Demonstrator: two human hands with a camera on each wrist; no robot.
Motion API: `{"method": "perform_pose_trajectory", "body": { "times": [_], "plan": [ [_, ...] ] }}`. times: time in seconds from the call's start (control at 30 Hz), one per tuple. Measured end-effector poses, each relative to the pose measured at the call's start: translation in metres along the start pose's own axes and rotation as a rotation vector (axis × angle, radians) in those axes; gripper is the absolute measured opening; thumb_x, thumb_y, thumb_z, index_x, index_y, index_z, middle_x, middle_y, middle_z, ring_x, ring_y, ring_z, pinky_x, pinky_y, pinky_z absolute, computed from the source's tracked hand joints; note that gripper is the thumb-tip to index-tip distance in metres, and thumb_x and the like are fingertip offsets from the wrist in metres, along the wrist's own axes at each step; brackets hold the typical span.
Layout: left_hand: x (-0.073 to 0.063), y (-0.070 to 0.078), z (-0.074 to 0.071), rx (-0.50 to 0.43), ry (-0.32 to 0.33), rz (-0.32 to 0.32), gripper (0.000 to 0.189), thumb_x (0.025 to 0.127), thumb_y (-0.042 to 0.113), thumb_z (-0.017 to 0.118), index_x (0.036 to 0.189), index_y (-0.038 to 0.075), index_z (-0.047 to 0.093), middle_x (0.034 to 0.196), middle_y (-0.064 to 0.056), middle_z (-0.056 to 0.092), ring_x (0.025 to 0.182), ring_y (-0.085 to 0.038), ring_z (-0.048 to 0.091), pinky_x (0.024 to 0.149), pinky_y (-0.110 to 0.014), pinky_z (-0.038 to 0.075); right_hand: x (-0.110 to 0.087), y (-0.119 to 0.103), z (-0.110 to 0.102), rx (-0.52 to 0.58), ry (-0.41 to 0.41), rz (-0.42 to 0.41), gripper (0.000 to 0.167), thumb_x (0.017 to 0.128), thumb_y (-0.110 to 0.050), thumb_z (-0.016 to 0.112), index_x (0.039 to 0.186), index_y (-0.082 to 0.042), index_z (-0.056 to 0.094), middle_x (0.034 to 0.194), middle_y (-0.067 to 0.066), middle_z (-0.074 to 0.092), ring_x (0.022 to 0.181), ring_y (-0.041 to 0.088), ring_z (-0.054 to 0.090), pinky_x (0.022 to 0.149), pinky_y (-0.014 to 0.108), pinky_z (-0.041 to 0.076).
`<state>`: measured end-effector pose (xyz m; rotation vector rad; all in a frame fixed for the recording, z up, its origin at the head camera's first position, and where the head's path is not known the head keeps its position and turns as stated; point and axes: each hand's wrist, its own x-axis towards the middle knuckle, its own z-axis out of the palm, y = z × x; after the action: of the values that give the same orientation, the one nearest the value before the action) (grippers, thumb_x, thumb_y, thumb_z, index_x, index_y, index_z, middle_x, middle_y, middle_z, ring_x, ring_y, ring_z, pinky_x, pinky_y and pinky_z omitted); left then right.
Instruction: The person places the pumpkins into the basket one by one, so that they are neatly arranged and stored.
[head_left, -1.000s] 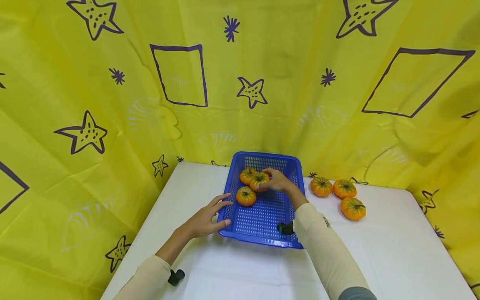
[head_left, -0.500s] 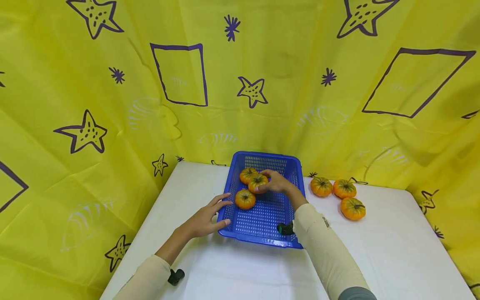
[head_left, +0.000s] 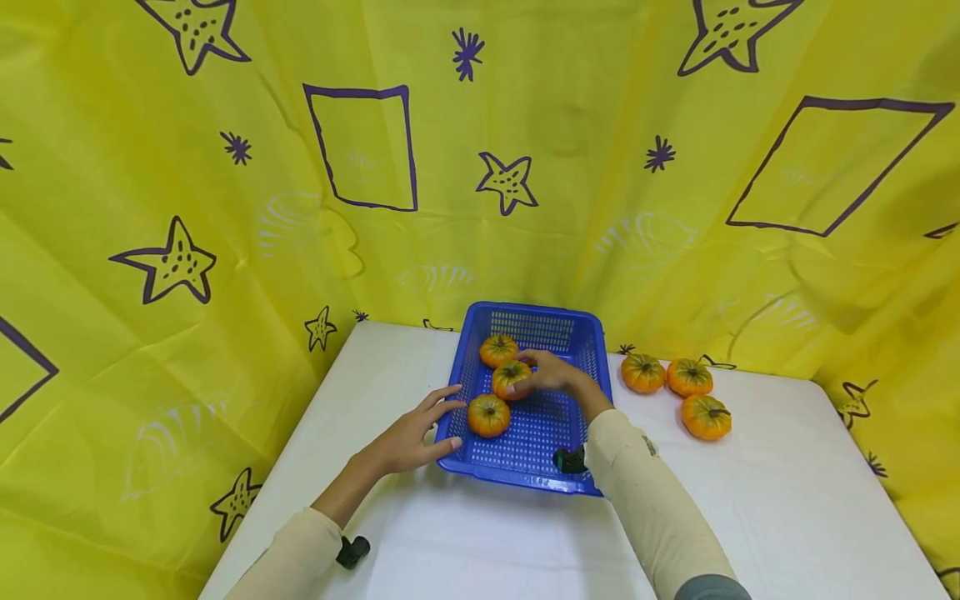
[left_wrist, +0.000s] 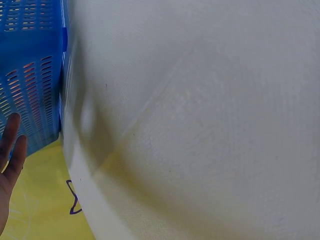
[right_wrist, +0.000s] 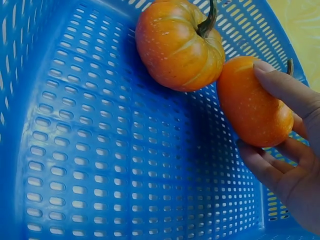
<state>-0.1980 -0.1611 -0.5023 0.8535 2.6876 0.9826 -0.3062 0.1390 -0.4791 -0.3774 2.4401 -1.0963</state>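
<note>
A blue perforated plastic basket (head_left: 517, 450) holds three small orange pumpkins in a row along its left side. My right hand (head_left: 553, 372) reaches inside and grips the middle pumpkin (head_left: 507, 379), thumb on one side and fingers curled under the other in the right wrist view. Against that held pumpkin lies the front pumpkin (head_left: 489, 417); the back pumpkin (head_left: 498, 350) sits just behind it. Over the basket's left rim, my left hand (head_left: 411, 437) spreads its fingers and thumb without curling them. In the left wrist view, fingertips (left_wrist: 12, 130) overlap the basket's outer wall.
Three more pumpkins (head_left: 688, 377) stand on the white tabletop (head_left: 780, 475) to the right of the basket. A yellow curtain (head_left: 570, 250) with drawn stars hangs close behind the table and along its sides. Small dark devices (head_left: 352, 552) are attached near both wrists.
My right hand has drawn the middle pumpkin forward and left, away from the back one. The front pumpkin has slid toward the basket's near end. My left hand has stayed put.
</note>
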Motion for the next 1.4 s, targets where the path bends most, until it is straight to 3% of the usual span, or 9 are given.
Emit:
{"method": "perform_pose_trajectory", "body": {
  "times": [0.57,0.8,1.17,1.4],
  "plan": [
    [0.002,-0.001,0.000,-0.008,-0.002,-0.004,0.058,0.096,0.049,0.061,0.146,0.022,0.050,0.166,0.007,0.024,0.146,-0.035,0.039,0.104,-0.058,0.049,0.005,0.002,0.012,0.102,0.021,0.032,0.074,0.082,-0.025,0.083,0.142,0.001,0.049,0.142,0.025,0.050,0.129,0.040,0.050,0.112,0.054,0.042],
    [0.001,-0.001,0.000,0.000,-0.002,-0.002,0.059,0.096,0.050,0.060,0.147,0.022,0.050,0.166,0.007,0.024,0.146,-0.035,0.039,0.104,-0.058,0.048,0.006,0.002,0.016,0.084,0.011,0.055,0.074,0.081,-0.027,0.083,0.143,-0.006,0.051,0.145,0.021,0.049,0.131,0.039,0.048,0.114,0.057,0.038],
    [0.001,-0.003,0.000,-0.003,-0.003,0.002,0.059,0.096,0.050,0.060,0.147,0.022,0.049,0.166,0.007,0.023,0.146,-0.034,0.039,0.103,-0.056,0.050,0.009,0.001,0.021,0.148,0.013,0.059,0.071,0.081,-0.023,0.083,0.140,-0.003,0.051,0.141,0.022,0.053,0.128,0.039,0.053,0.112,0.054,0.042],
    [0.001,-0.004,0.000,-0.004,-0.006,0.005,0.060,0.096,0.051,0.059,0.148,0.022,0.049,0.166,0.007,0.023,0.147,-0.034,0.038,0.104,-0.056,0.049,0.010,-0.001,0.023,0.133,0.022,0.079,0.067,0.080,-0.024,0.083,0.135,-0.001,0.052,0.139,0.023,0.053,0.125,0.038,0.054,0.111,0.053,0.043]
  ]
}}
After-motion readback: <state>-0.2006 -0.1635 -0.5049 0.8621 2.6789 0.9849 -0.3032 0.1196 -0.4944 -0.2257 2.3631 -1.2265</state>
